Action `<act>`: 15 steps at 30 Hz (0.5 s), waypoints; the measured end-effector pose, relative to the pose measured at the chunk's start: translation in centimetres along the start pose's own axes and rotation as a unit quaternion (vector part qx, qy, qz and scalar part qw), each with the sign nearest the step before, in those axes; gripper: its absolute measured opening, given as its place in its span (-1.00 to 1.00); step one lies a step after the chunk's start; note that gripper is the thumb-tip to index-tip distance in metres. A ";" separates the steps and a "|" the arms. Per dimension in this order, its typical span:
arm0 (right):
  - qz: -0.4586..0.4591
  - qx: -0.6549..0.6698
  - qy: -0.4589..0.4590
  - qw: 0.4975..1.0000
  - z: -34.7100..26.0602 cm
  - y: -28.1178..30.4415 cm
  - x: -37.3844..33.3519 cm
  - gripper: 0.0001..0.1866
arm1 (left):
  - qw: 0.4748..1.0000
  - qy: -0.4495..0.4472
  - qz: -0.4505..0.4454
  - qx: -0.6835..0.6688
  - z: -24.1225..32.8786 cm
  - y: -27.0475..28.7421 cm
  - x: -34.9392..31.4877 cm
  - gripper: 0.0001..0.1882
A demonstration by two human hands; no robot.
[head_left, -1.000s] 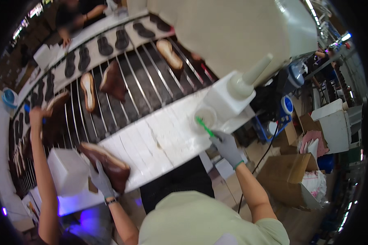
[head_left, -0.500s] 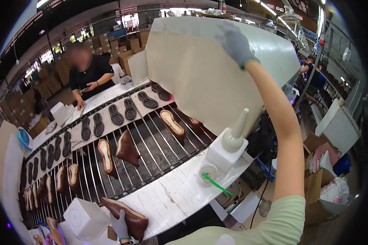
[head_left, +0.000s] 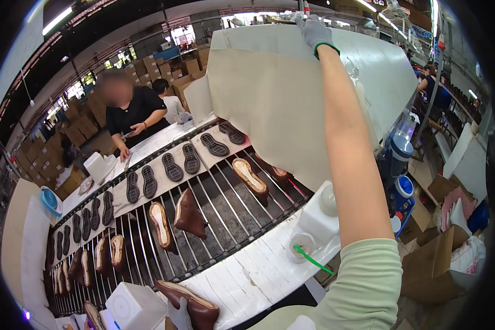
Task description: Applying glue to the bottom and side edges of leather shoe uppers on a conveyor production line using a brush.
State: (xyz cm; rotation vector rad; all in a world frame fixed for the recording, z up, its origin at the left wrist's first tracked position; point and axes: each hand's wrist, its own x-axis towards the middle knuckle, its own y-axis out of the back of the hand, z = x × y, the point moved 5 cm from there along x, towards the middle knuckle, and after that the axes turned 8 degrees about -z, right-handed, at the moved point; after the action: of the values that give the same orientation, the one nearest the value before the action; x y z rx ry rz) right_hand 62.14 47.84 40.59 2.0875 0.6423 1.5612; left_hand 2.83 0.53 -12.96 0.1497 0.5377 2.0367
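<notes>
My right hand point(head_left: 317, 34), in a grey glove with a green cuff, reaches the top edge of the large white hood point(head_left: 379, 71). Its fingers look stretched apart beside small items there; nothing shows in its grasp. Low in the view my left hand point(head_left: 179, 315), also gloved, grips a brown leather shoe upper point(head_left: 201, 308) with a pale underside, partly cut off by the frame. Beside it stands a white square plastic container point(head_left: 135, 306). Under my right arm are a white bottle point(head_left: 320, 212), partly hidden, and a cup point(head_left: 301, 245) with a green-handled brush point(head_left: 313, 259).
A conveyor of metal rods point(head_left: 220, 220) carries several brown uppers point(head_left: 160, 224); black soles point(head_left: 171, 167) lie on a pale strip along its far side. Across it stands a person in black point(head_left: 135, 113). Cardboard boxes point(head_left: 432, 264) sit at right, a blue basin point(head_left: 50, 201) at left.
My right hand has risen to the hood's top edge, and my forearm now covers part of the white bottle. The view has shifted, so the scene sits further right. My left hand stays on the upper.
</notes>
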 end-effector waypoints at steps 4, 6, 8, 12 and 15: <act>0.085 0.023 0.154 0.984 0.7 0.2 -1.6 -0.66 | 0.999 -0.003 0.010 0.039 1.4 -0.2 -0.1 -0.31; 0.065 0.061 0.178 0.980 -0.2 1.0 -5.2 -0.70 | 0.965 -0.078 0.122 0.218 4.6 -0.3 -1.0 -0.27; 0.081 0.174 0.279 0.941 -5.2 4.0 -12.5 -0.80 | 0.943 -0.176 0.169 0.228 8.0 -1.5 -2.4 -0.27; -0.029 0.289 0.377 0.880 -9.7 9.3 -29.5 -0.83 | 0.965 -0.159 -0.061 -0.197 13.3 -8.7 -0.5 -0.36; -0.242 0.304 0.422 0.819 -9.4 5.4 -43.5 -0.84 | 0.662 0.005 -0.424 -0.617 15.3 -14.8 0.9 -0.01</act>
State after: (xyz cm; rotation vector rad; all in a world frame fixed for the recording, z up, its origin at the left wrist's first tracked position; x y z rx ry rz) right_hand 42.73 17.82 13.52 1.2436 2.0241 2.0742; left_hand 19.09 12.25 -5.81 -0.7984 -0.7586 1.0705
